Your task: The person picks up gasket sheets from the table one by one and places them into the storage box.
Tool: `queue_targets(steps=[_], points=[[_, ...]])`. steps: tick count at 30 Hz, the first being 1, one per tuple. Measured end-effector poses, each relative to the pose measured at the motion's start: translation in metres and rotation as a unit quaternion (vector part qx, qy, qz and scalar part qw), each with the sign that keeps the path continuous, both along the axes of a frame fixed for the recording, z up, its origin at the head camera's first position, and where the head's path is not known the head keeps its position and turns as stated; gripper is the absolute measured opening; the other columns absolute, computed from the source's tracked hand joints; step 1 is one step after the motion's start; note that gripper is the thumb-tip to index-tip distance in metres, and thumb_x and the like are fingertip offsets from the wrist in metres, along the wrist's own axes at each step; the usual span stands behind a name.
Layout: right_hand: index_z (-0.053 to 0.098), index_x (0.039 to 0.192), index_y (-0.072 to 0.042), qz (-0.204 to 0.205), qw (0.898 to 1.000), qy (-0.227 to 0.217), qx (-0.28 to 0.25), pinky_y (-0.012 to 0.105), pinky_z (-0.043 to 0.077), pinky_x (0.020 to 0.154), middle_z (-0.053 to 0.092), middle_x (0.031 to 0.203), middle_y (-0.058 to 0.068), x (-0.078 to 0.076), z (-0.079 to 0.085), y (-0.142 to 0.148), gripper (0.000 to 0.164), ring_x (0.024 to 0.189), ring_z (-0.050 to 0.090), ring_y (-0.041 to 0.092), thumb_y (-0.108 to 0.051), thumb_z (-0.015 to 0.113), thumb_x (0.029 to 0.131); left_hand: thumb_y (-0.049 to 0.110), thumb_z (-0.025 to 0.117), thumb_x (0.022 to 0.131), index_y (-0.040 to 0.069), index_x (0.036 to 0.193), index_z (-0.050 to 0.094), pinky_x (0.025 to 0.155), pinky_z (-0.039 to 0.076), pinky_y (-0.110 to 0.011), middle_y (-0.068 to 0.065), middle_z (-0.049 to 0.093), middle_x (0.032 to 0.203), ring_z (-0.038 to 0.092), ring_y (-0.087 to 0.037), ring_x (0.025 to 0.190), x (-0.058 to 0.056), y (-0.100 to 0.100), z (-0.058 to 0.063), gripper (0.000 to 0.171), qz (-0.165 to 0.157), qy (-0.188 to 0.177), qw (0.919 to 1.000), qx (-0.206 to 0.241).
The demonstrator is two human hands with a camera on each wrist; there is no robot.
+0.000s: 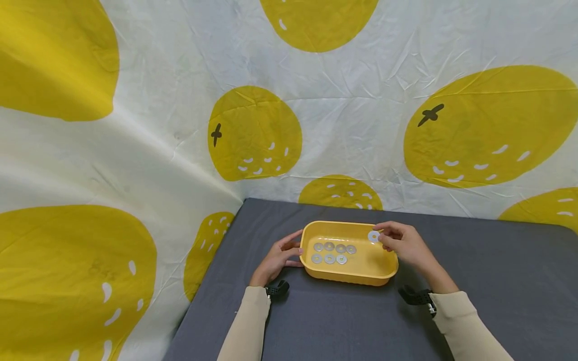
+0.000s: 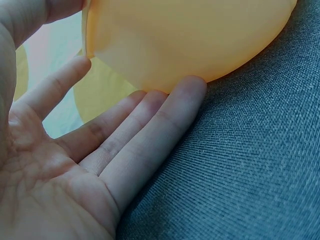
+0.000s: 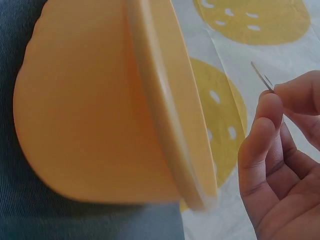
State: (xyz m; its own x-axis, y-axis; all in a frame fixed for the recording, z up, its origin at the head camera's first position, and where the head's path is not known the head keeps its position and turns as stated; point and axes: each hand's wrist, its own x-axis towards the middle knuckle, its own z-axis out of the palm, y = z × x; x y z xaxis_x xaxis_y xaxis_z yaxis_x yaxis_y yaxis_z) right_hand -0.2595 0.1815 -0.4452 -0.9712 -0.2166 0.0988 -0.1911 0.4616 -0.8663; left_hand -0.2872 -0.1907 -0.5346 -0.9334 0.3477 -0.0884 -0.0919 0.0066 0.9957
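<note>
A yellow plastic tray (image 1: 370,260) with rounded corners sits on the dark cloth. Several flat metal washers (image 1: 329,259) lie on its bottom toward the left, in two rows. My left hand (image 1: 281,255) holds the tray's left end, thumb at the rim and fingers spread along the outer wall; in the left wrist view the fingertips (image 2: 187,90) touch that wall low down. Between thumb and fingertips, my right hand (image 1: 406,244) pinches one washer (image 1: 373,236) over the tray's right end. The right wrist view shows this washer (image 3: 262,76) edge-on, above the rim.
Dark grey cloth (image 1: 338,321) covers the table around the tray. A white sheet (image 1: 343,135) printed with yellow fruit hangs behind the table and along its left side. Each wrist wears a black strap (image 1: 414,296).
</note>
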Motion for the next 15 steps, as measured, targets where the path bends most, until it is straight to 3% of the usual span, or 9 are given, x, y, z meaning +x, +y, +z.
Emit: queue_targets(steps=[7, 15], points=[[0.066, 0.128, 0.001, 0.024, 1.000, -0.006, -0.015, 0.028, 0.055, 0.063, 0.064, 0.094, 0.019, -0.003, 0.002, -0.017, 0.029, 0.072, 0.060, 0.017, -0.009, 0.063, 0.101, 0.021, 0.072, 0.096, 0.035, 0.152, 0.049, 0.087, 0.064, -0.046, -0.016, 0.060, 0.141, 0.070, -0.026, 0.112, -0.001, 0.000, 0.000, 0.062, -0.001, 0.003, 1.0000, 0.000], [0.066, 0.127, 0.002, 0.043, 0.999, -0.018, -0.023, 0.027, 0.056, 0.065, 0.066, 0.092, 0.011, -0.007, -0.001, -0.033, 0.028, 0.074, 0.060, 0.017, -0.009, 0.063, 0.101, 0.019, 0.072, 0.096, 0.035, 0.152, 0.049, 0.087, 0.064, -0.045, -0.016, 0.060, 0.142, 0.069, -0.025, 0.114, -0.002, 0.001, 0.000, 0.062, 0.000, 0.000, 1.0000, 0.000]])
